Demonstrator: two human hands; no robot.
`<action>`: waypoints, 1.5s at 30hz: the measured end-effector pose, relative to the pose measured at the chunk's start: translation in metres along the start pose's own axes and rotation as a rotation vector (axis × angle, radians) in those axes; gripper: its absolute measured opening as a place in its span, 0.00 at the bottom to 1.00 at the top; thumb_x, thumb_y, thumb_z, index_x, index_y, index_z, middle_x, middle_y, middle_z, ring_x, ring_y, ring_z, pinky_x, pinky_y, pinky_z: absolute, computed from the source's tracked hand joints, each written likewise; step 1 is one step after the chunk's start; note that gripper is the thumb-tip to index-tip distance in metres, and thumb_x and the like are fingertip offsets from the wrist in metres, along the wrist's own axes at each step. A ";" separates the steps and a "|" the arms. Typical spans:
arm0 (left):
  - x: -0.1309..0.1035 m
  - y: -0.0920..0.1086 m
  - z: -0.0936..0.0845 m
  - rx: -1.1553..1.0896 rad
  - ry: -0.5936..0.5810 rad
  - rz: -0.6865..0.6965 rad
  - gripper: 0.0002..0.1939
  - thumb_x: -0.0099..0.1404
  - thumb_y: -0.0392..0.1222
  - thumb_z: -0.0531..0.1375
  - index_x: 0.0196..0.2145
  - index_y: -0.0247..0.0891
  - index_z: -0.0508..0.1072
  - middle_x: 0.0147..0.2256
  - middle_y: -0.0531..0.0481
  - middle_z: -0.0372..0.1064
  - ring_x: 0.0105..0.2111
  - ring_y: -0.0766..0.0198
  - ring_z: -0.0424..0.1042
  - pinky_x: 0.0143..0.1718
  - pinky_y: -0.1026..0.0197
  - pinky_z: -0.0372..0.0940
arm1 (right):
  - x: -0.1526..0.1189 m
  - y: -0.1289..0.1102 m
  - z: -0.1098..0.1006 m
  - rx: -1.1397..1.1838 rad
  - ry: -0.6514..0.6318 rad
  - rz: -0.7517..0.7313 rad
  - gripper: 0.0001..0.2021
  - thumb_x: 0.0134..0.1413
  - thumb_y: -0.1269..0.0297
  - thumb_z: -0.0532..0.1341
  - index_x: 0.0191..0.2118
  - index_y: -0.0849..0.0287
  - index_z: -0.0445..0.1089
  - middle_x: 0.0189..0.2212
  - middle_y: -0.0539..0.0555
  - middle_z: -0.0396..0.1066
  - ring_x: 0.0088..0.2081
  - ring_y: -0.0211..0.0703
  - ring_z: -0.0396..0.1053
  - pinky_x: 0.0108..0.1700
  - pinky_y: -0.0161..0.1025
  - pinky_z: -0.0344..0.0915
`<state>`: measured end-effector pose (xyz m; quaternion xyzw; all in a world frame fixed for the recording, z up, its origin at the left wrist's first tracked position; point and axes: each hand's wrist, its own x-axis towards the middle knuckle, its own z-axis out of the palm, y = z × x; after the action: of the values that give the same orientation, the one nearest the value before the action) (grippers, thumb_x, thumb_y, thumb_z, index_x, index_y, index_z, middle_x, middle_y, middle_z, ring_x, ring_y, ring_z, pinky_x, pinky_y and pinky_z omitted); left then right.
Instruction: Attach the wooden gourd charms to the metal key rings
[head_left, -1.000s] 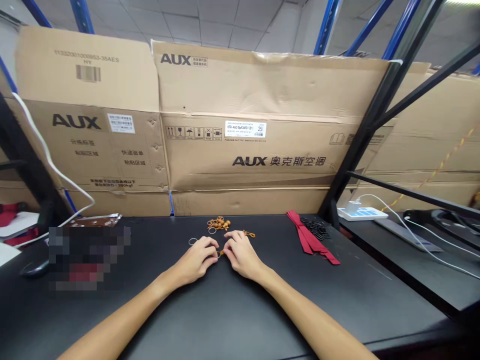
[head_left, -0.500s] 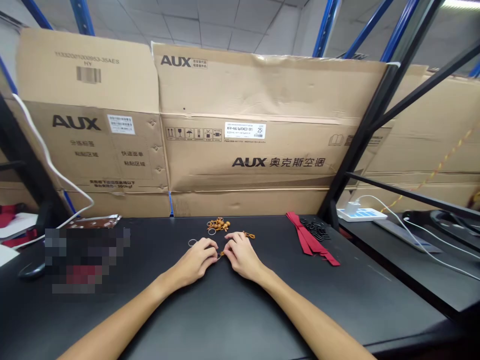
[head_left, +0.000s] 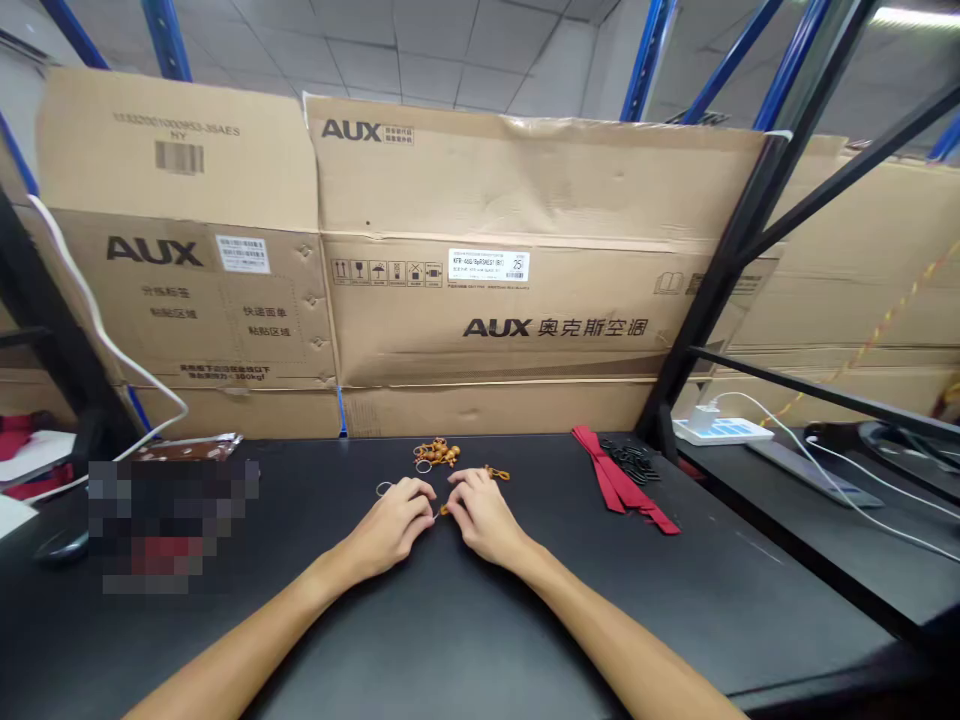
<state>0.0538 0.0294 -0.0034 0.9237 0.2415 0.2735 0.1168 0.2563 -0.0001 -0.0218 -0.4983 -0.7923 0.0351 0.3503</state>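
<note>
Over the middle of the black table, my left hand [head_left: 396,520] is closed in a pinch. A thin silvery edge shows at its fingertips, seemingly a metal ring [head_left: 436,517], mostly hidden by the fingers. Facing it, my right hand [head_left: 484,515] pinches a small orange-brown cord [head_left: 444,510], whose other end is covered by the hand. Another orange-brown cord loop [head_left: 498,473] lies just behind the right hand. Beside the left fingers rests a loose key ring [head_left: 384,489]. Farther back sits a small pile of brown bead charms [head_left: 439,452] with a second key ring [head_left: 424,466] at its front.
Red strips [head_left: 611,472] and a heap of small black pieces [head_left: 634,460] lie to the right. Cardboard panels [head_left: 487,200] close off the back. A black post [head_left: 697,290] stands at right, with a white power strip [head_left: 720,432] beyond. A white cable [head_left: 112,340] hangs at left.
A small gap now shows between the ring at my left fingertips and the cord in my right. Both hands keep nearly the same place; the view has tilted up slightly.
</note>
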 end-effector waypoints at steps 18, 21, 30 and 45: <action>0.012 -0.032 0.003 0.432 0.100 -0.138 0.16 0.67 0.38 0.53 0.52 0.37 0.67 0.53 0.41 0.67 0.53 0.51 0.64 0.52 0.49 0.58 | 0.007 0.020 -0.003 -0.313 0.046 0.123 0.07 0.56 0.74 0.57 0.35 0.57 0.72 0.47 0.60 0.66 0.50 0.55 0.59 0.48 0.51 0.61; 0.014 -0.032 0.003 0.372 0.003 -0.084 0.16 0.70 0.41 0.51 0.53 0.39 0.67 0.53 0.44 0.69 0.53 0.53 0.65 0.53 0.49 0.57 | 0.007 0.019 -0.004 -0.289 0.072 0.110 0.07 0.56 0.72 0.57 0.36 0.56 0.72 0.46 0.60 0.67 0.49 0.55 0.60 0.48 0.52 0.62; 0.001 -0.001 -0.008 0.183 -0.144 0.095 0.10 0.69 0.40 0.54 0.46 0.41 0.70 0.41 0.47 0.73 0.42 0.58 0.72 0.45 0.59 0.64 | 0.001 0.006 -0.011 -0.181 -0.007 -0.103 0.16 0.56 0.70 0.59 0.49 0.49 0.71 0.57 0.57 0.60 0.56 0.54 0.53 0.56 0.56 0.57; 0.000 0.002 -0.007 0.127 -0.098 0.034 0.09 0.70 0.36 0.50 0.35 0.38 0.69 0.37 0.47 0.68 0.38 0.60 0.69 0.43 0.59 0.64 | 0.000 -0.007 -0.011 -0.100 -0.138 -0.140 0.03 0.58 0.64 0.60 0.37 0.55 0.70 0.56 0.58 0.60 0.57 0.54 0.52 0.53 0.54 0.59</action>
<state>0.0505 0.0279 0.0027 0.9455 0.2368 0.2139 0.0650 0.2573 -0.0069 -0.0107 -0.4550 -0.8481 0.0053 0.2714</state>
